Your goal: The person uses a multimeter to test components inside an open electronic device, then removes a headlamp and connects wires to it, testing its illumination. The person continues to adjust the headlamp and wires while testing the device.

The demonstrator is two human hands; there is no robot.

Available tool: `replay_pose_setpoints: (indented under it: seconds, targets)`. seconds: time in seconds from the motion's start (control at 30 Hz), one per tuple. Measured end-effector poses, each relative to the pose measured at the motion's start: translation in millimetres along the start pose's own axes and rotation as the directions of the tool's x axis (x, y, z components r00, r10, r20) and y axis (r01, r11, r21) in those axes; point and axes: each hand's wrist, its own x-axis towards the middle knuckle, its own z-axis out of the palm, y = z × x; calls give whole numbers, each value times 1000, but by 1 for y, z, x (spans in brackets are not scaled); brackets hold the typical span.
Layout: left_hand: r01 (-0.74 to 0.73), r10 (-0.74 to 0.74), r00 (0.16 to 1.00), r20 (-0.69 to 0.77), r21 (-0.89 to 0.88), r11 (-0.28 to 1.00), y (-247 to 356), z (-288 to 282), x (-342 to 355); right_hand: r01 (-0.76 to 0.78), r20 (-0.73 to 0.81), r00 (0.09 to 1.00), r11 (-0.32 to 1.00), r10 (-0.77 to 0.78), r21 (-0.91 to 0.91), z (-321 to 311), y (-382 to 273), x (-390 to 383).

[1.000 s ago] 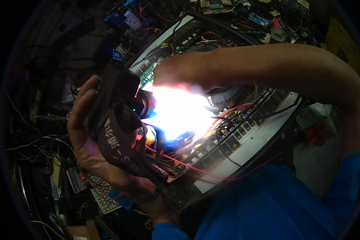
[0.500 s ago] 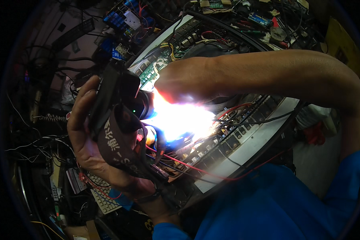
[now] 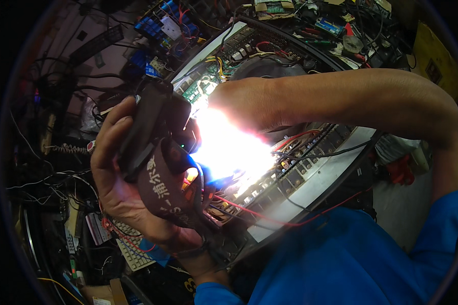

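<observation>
My left hand is wrapped round a black headlamp, its printed elastic strap hanging down in a loop. The lamp shines rightward into an opened electronic unit with a pale metal frame, which lies tilted in front of me. From the right, my right arm reaches across the unit, and my right hand is down inside it, near a green circuit board. White glare swallows the fingers, so what they touch cannot be made out. Behind the wrist sits a large round grey part.
Red and black wires run over the unit's near edge. A pale keyboard lies below my left hand among tangled cables. Blue battery-like packs stand at the far left, and tools and circuit boards crowd the far right. A red object lies right of the unit.
My left hand has shifted slightly right with the headlamp, and the strap has swung right. My right hand sits a little farther right and lower, and more of the round grey part shows.
</observation>
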Motion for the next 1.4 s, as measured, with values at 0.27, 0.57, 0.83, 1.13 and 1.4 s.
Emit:
replay_pose_setpoints:
  seconds: [0.27,0.57,0.83,1.13,1.4]
  targets:
    - [145,-122,984,-134,183,972,15,6,-3,214,-392,851,912,-349,-349,23,37,-4]
    - [273,-248,953,-173,147,951,9,10,-3,160,-383,898,972,-215,-170,33,48,-7]
    - [278,-258,954,-156,125,953,7,13,-7,123,-337,918,957,-210,-261,28,37,-4]
    - [290,-267,949,-170,127,949,5,14,-11,169,-380,887,950,-263,-263,27,27,-11]
    - [287,-255,947,-194,156,945,5,14,-13,197,-396,856,918,-333,-345,31,25,-6]
